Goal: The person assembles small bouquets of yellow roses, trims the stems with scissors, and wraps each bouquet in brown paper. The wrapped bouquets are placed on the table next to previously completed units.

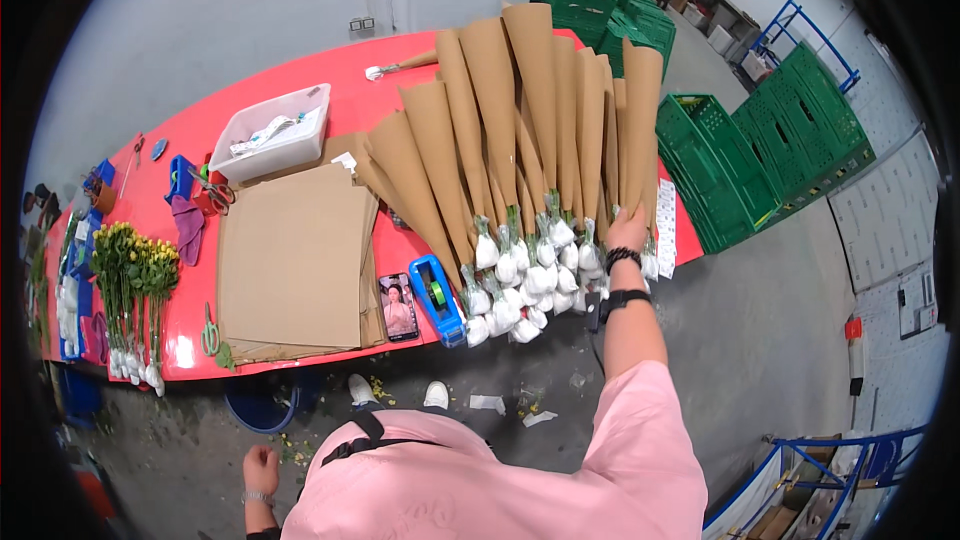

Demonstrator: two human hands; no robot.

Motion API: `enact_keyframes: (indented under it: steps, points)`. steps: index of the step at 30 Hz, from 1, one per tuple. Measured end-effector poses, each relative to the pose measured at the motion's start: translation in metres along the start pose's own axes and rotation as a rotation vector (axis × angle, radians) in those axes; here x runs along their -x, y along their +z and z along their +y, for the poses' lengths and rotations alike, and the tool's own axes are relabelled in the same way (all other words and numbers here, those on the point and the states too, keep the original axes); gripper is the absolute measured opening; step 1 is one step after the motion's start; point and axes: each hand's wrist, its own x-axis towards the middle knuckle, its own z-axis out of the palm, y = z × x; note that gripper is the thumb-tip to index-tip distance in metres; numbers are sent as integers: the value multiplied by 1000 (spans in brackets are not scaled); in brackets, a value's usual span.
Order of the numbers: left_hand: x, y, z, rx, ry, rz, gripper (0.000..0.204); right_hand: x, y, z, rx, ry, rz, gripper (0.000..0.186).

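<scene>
My right hand (628,232) grips a brown paper cone (640,125) near its narrow lower end, at the right end of the red table (190,340). Beside it lie several similar cones (480,120) with stems in clear plastic and white rounded wrappings (530,280) at their bottoms. Near these are a blue tape dispenser (437,302), a phone (397,305) with its screen lit and a stack of brown paper sheets (290,260). My left hand (260,470) hangs at my left side below the table, fingers curled, with nothing visible in it.
Yellow flowers (130,290), green scissors (210,332) and a white bin (280,130) are on the table. Green crates (800,140) stand at right and back. A blue bucket (262,405) is under the table edge. A blue metal frame (840,475) stands at lower right.
</scene>
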Motion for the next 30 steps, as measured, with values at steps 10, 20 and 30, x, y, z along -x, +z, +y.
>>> enact_keyframes:
  steps: [10,20,30]
  points:
    - [85,33,-129,48,-591,-96,19,-72,68,37,429,-57,-458,60]
    - [-2,5,-168,-63,-591,84,36,-18,51,114,332,-348,71,63]
    - [-184,-136,-188,96,-589,386,27,249,8,142,636,327,11,57]
